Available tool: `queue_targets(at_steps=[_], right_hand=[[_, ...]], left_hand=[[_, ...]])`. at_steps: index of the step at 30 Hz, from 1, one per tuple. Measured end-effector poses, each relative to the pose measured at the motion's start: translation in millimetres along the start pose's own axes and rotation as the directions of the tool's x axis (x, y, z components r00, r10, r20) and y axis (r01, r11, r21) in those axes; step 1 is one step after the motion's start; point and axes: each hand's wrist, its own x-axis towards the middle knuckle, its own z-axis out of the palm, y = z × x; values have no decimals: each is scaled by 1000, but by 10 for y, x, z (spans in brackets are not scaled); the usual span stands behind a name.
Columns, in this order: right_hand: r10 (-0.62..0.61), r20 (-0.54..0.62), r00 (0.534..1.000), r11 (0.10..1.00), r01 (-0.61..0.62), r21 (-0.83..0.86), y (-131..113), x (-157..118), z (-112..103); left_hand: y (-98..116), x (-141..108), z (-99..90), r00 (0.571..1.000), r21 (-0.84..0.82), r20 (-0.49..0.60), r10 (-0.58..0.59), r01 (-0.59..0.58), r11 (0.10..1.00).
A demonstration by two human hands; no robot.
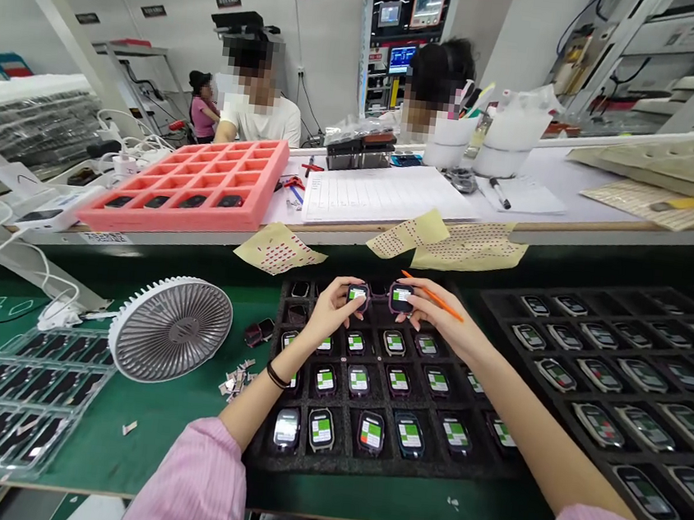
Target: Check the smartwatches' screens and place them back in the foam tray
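Note:
My left hand (335, 307) is closed on a smartwatch (356, 296) with a lit white-and-green screen, fingers at its edges. A second smartwatch (402, 297), its screen also lit, is gripped in my right hand (434, 309). Along that same hand lies a thin orange stick-like tool (436, 296), slanting down to the right. Both watches are above the far rows of a black foam tray (350, 463). Several watches with green-and-white screens sit in its compartments, and my forearms cover some at the sides.
A white round fan (171, 329) stands left of the tray, near small loose pieces (238, 379). Clear plastic trays (16, 399) lie far left; another foam tray of watches (612, 362) is right. Above, a shelf holds a pink foam tray (187, 185). Two people sit across.

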Motion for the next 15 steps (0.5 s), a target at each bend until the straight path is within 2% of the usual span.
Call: queue_targets(at_steps=[6, 15], right_hand=[[22, -3, 1000, 1000, -22, -10, -66, -28, 143], [4, 10, 1000, 1000, -4, 8, 2, -4, 176]], left_hand=[[94, -48, -12, 1000, -20, 5, -27, 27, 999], [127, -74, -19, 1000, -39, 29, -2, 3, 999]])
